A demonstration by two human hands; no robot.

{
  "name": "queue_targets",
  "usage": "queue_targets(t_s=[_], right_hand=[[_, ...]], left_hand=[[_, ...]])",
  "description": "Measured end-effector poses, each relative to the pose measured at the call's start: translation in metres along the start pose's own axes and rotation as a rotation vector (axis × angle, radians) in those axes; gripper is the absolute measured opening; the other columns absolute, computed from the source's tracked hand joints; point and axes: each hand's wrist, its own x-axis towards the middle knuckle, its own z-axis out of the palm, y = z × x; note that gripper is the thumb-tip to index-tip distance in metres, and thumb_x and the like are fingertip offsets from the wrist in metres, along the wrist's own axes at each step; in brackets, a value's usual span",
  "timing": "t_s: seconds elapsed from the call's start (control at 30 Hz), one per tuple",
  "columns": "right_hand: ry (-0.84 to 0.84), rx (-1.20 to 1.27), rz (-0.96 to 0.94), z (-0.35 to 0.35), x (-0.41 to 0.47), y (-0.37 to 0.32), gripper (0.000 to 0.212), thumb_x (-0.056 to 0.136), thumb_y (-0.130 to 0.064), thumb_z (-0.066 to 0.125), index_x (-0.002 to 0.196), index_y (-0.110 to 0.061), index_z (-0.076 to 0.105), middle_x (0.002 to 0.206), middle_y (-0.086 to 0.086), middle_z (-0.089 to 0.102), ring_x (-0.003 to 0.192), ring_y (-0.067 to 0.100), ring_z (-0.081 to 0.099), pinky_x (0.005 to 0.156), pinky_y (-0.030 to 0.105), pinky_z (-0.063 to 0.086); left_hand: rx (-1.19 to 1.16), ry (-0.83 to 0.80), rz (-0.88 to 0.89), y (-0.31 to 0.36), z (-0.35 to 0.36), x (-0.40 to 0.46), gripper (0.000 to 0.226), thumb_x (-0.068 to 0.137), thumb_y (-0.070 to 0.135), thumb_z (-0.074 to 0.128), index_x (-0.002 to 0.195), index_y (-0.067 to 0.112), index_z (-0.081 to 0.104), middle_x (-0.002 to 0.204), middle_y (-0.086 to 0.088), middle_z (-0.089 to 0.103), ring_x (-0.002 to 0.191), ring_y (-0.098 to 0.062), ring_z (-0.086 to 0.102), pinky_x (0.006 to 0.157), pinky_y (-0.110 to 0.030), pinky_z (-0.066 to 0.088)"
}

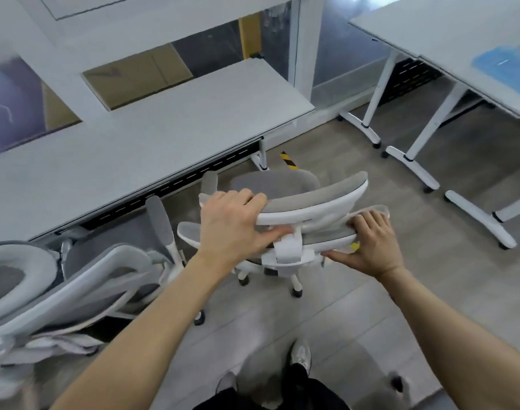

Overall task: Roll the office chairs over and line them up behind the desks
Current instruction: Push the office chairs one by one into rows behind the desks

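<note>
1. A long white surface (152,128) runs along a windowed wall, its near edge carrying a black slotted cable tray (170,187).
2. A second white surface (448,31) stands at the right on white wheeled legs (412,161), a blue sheet (501,62) lying on its top.
3. The floor (430,276) is grey planking with a yellow-black striped tape mark (288,159) near the long surface's right corner.
4. A grey-and-white office chair (300,202) stands just off that corner, behind the near edge.
5. The left hand (232,223) holds its headrest, fingers curled over the top.
6. The right hand (368,244) grips the backrest's upper rim.
7. Another chair (60,285) sits at the left, tucked against the same edge.
</note>
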Motion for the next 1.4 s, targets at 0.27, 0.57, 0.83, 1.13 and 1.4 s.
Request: queue_targets(t_s=[0.27,0.57,0.83,1.13,1.4], right_hand=[[-0.209,0.037,-0.085,0.012,0.078,0.04,0.093,0.068,-0.099,0.068,0.106,-0.015,0.065,0.105,-0.001,0.063,0.104,0.027,0.056,0.102,0.042,0.047],[-0.19,0.103,-0.126,0.017,0.102,0.048,0.094,0.068,-0.095,0.074,0.116,-0.014,0.07,0.115,-0.001,0.069,0.108,0.026,0.06,0.104,0.045,0.049],[-0.14,0.121,-0.211,0.036,0.128,0.067,0.09,0.07,-0.092,0.076,0.106,-0.01,0.073,0.106,0.001,0.073,0.103,0.027,0.066,0.097,0.044,0.052],[-0.224,0.195,-0.331,0.06,0.179,0.121,0.094,0.07,-0.098,0.07,0.114,-0.015,0.075,0.109,-0.003,0.075,0.107,0.024,0.063,0.103,0.043,0.048],[-0.22,0.286,-0.341,0.066,0.189,0.14,0.092,0.069,-0.096,0.072,0.109,-0.014,0.077,0.104,-0.005,0.072,0.106,0.021,0.061,0.103,0.038,0.046]], left_hand=[[0.093,-0.011,-0.11,-0.002,0.028,0.038,0.075,0.084,0.094,0.062,0.104,0.023,0.075,0.082,0.003,0.069,0.072,-0.024,0.066,0.065,-0.042,0.048],[0.062,0.071,-0.104,-0.01,0.046,0.053,0.069,0.087,0.09,0.062,0.092,0.021,0.073,0.078,0.003,0.066,0.069,-0.022,0.062,0.063,-0.04,0.045],[0.094,0.107,-0.153,-0.007,0.053,0.066,0.066,0.083,0.087,0.069,0.092,0.022,0.075,0.078,0.004,0.067,0.067,-0.021,0.061,0.061,-0.038,0.045],[0.281,-0.142,-0.345,0.038,0.056,0.107,0.07,0.078,0.09,0.069,0.098,0.023,0.07,0.082,0.004,0.062,0.074,-0.023,0.062,0.072,-0.036,0.036],[0.3,-0.185,-0.552,0.077,0.073,0.126,0.072,0.057,0.083,0.087,0.104,0.03,0.073,0.087,0.009,0.069,0.084,-0.022,0.066,0.086,-0.043,0.045]])
